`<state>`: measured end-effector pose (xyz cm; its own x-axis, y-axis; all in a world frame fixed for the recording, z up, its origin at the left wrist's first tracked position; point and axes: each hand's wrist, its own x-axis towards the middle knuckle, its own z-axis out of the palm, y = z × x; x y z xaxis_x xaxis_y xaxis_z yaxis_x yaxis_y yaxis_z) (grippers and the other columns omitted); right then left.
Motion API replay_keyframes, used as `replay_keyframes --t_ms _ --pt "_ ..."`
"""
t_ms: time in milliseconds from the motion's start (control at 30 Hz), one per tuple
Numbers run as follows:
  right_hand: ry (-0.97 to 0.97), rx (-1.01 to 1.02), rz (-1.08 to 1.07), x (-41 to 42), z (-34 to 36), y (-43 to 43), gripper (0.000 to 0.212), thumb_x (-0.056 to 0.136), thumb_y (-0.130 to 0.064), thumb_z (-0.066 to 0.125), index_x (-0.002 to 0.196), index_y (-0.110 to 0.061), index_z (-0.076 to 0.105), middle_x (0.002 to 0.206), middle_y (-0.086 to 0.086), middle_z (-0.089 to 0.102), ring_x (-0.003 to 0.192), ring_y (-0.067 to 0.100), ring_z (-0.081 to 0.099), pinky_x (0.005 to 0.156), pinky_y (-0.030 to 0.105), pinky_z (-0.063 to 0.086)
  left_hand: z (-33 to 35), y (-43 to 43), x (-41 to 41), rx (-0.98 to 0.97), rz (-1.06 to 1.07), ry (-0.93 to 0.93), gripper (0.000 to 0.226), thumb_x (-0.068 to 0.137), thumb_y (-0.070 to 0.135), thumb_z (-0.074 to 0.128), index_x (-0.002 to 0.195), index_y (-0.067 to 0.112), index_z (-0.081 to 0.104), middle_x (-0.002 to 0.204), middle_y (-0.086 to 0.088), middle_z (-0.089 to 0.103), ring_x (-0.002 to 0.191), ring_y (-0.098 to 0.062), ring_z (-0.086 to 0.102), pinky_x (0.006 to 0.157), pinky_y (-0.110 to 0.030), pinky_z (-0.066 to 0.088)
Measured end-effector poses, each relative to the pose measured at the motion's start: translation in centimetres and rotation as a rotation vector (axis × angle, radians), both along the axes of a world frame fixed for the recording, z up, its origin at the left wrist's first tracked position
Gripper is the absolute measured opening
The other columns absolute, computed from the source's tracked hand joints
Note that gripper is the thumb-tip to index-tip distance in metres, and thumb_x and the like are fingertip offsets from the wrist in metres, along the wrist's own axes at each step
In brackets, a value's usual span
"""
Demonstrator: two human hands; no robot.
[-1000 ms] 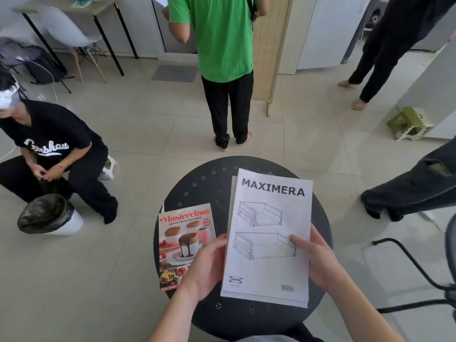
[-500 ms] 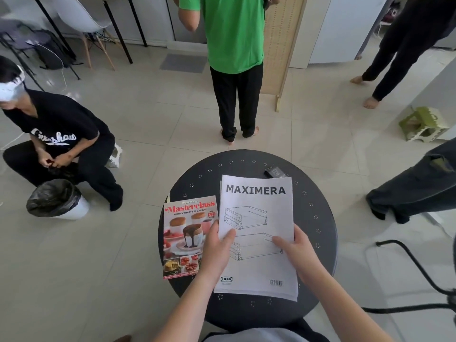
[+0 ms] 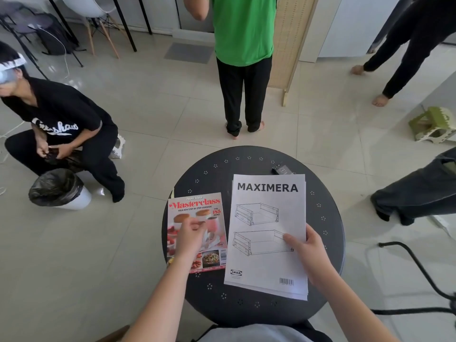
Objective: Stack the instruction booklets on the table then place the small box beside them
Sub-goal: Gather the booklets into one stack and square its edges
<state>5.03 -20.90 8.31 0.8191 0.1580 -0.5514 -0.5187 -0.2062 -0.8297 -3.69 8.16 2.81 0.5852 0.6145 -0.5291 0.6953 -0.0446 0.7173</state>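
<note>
A stack of white MAXIMERA instruction booklets (image 3: 267,233) lies flat on the round black table (image 3: 212,174), slightly right of centre. My right hand (image 3: 308,250) grips the stack's right edge, thumb on the top page. To the left lies a red Masterclass cookbook magazine (image 3: 197,208). My left hand (image 3: 190,234) is over its middle, fingers loosely bent and blurred, with nothing held in them. A small dark box (image 3: 282,169) sits at the table's far edge, just beyond the stack's top right corner.
A person in a green shirt (image 3: 243,30) stands just beyond the table. Another crouches at left by a bin with a black bag (image 3: 58,188). Someone's dark trouser legs (image 3: 419,191) are at right, and a black chair frame (image 3: 419,267) is near the table's right side.
My left hand has left the booklet stack and moved left over the Masterclass magazine. The stack now lies flat, held only by my right hand at its edge.
</note>
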Motion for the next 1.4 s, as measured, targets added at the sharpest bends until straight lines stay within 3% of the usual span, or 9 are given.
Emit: replay_keyframes --t_ms 67,133,200,633,800,900,1100,1233,1400 --pt "0.012 0.009 -0.020 0.2 -0.3 -0.3 0.030 0.099 -0.003 0.070 0.119 -0.025 0.073 0.104 -0.001 0.086 0.087 0.022 0.083 0.073 0.041 0.066 -1.1 1.8 -0.2 0.106 0.049 0.097 0.039 0.102 0.022 0.073 0.134 0.006 0.059 0.121 -0.004 0.067 0.098 -0.020 0.068 0.072 -0.024 0.054" --pt "0.022 0.009 -0.036 0.3 -0.7 -0.4 0.030 0.099 -0.003 0.071 0.119 -0.024 0.073 0.107 0.002 0.086 0.093 0.029 0.082 0.081 0.048 0.067 -2.6 3.5 -0.5 0.205 0.073 0.218 0.051 0.096 0.029 0.078 0.137 0.007 0.056 0.130 -0.013 0.064 0.113 -0.034 0.067 0.088 -0.042 0.061" --pt "0.027 0.003 -0.043 0.5 -1.1 -0.5 0.029 0.098 -0.004 0.072 0.118 -0.024 0.074 0.108 0.004 0.085 0.095 0.032 0.081 0.085 0.052 0.066 -4.0 4.7 -0.8 0.244 0.100 0.327 0.062 0.090 0.035 0.082 0.138 0.009 0.053 0.134 -0.018 0.058 0.119 -0.040 0.062 0.093 -0.052 0.059" --pt "0.064 -0.017 -0.057 1.0 -2.5 -0.7 0.030 0.097 -0.001 0.073 0.120 -0.020 0.074 0.110 0.008 0.085 0.096 0.034 0.081 0.088 0.054 0.065 -6.6 6.3 -1.0 0.225 0.140 0.547 0.095 0.069 0.051 0.097 0.136 0.002 0.051 0.135 -0.022 0.056 0.121 -0.042 0.059 0.088 -0.052 0.055" --pt "0.067 -0.028 -0.048 1.1 -2.4 -0.7 0.029 0.097 -0.001 0.072 0.118 -0.022 0.074 0.109 0.006 0.085 0.096 0.033 0.081 0.088 0.054 0.065 -8.2 7.5 -2.1 0.079 0.220 0.444 0.091 0.043 0.051 0.103 0.112 0.010 0.059 0.106 -0.011 0.072 0.090 -0.035 0.074 0.069 -0.043 0.064" --pt "0.068 -0.032 -0.044 1.1 -2.4 -0.7 0.029 0.097 -0.001 0.072 0.117 -0.023 0.075 0.108 0.006 0.085 0.098 0.035 0.081 0.089 0.056 0.065 -6.5 6.3 -1.9 0.026 0.199 0.312 0.064 0.072 0.024 0.099 0.115 0.012 0.054 0.104 -0.008 0.070 0.092 -0.034 0.074 0.068 -0.042 0.062" --pt "0.075 -0.022 -0.052 1.3 -2.1 -0.8 0.030 0.097 -0.002 0.073 0.118 -0.023 0.074 0.110 0.007 0.085 0.098 0.037 0.081 0.090 0.058 0.064 -5.0 4.4 -1.6 -0.113 0.157 0.036 0.018 0.103 0.035 0.070 0.117 0.030 0.060 0.108 0.008 0.071 0.110 -0.026 0.072 0.095 -0.053 0.063" --pt "0.068 -0.009 -0.059 1.4 -1.8 -1.3 0.030 0.097 -0.003 0.074 0.120 -0.023 0.074 0.110 0.006 0.085 0.102 0.039 0.080 0.093 0.062 0.063 -3.3 3.2 -1.1 -0.118 0.105 -0.062 0.023 0.108 0.035 0.061 0.131 0.028 0.061 0.120 0.004 0.074 0.114 -0.021 0.072 0.096 -0.052 0.063" --pt "0.067 0.036 -0.084 1.5 -1.2 -2.5 0.031 0.096 -0.002 0.074 0.123 -0.019 0.074 0.114 0.011 0.084 0.105 0.043 0.078 0.094 0.065 0.061 -0.9 2.2 -0.8 -0.133 0.083 -0.164 0.021 0.108 0.032 0.063 0.129 0.030 0.064 0.118 0.006 0.077 0.112 -0.018 0.075 0.087 -0.042 0.065"
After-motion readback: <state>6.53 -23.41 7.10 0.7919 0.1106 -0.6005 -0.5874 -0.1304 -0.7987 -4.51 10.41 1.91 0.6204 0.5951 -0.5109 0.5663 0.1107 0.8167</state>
